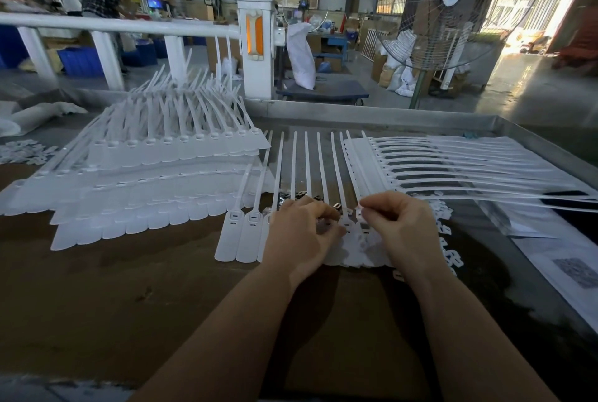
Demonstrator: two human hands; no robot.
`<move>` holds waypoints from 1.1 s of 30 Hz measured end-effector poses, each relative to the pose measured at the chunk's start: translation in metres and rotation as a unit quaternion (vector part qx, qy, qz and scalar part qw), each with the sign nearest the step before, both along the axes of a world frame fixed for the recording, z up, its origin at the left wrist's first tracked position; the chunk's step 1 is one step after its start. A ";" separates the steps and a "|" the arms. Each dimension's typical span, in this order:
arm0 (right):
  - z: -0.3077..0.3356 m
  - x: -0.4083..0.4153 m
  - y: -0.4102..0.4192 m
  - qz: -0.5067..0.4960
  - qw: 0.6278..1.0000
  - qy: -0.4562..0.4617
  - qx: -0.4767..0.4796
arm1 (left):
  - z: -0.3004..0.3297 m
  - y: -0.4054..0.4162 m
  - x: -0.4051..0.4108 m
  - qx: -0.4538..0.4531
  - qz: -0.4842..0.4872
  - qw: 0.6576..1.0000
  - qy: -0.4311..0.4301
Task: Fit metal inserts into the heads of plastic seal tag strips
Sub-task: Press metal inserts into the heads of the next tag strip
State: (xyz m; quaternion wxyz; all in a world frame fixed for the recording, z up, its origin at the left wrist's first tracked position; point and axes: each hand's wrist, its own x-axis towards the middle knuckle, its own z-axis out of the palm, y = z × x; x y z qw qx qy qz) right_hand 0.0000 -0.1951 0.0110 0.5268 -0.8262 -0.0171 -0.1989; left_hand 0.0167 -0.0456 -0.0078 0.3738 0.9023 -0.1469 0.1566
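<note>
Pinching something small and pale between thumb and forefinger, the right hand (399, 226) hovers just above the heads of a row of white seal tag strips (255, 223) lying flat on the worktable (129, 304); the held piece is too small and blurred to tell whether it is a metal insert. Beside that pinch, the left hand (299, 236) lies palm down with its fingers curled over the heads in the middle of the same row, and what its fingertips hold, if anything, cannot be made out. Two strip heads to the far side of the left hand show their slotted openings plainly, while the tails of the row run away from both hands toward the table's raised metal edge (323, 111). Just beyond the left knuckles, a scatter of small dark metal inserts (302, 196) lies among the tails. Outward from the right-hand pinch, a joined sheet of strips (453, 168) rests with its tails fanned sideways, and small white plastic pieces (448, 239) lie loose beside the right wrist. Farther out past the left hand, a tall stack of strip sheets (155, 175) stands in overlapping layers. Behind the table, a white railing post (257, 45) and a standing fan (449, 9) rise.
</note>
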 end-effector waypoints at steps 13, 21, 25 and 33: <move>-0.004 0.007 -0.007 -0.074 0.994 0.061 -0.054 | -0.001 0.000 0.002 0.042 0.014 0.999 0.021; -0.005 0.008 -0.007 -0.064 0.992 0.058 -0.092 | -0.001 -0.001 0.002 0.043 0.017 0.999 0.020; -0.005 0.009 -0.007 -0.063 0.989 0.059 -0.121 | 0.000 -0.002 0.001 0.050 0.020 0.998 0.012; -0.007 0.009 -0.008 -0.068 0.986 0.080 -0.129 | 0.000 -0.002 0.000 0.051 0.020 0.998 0.016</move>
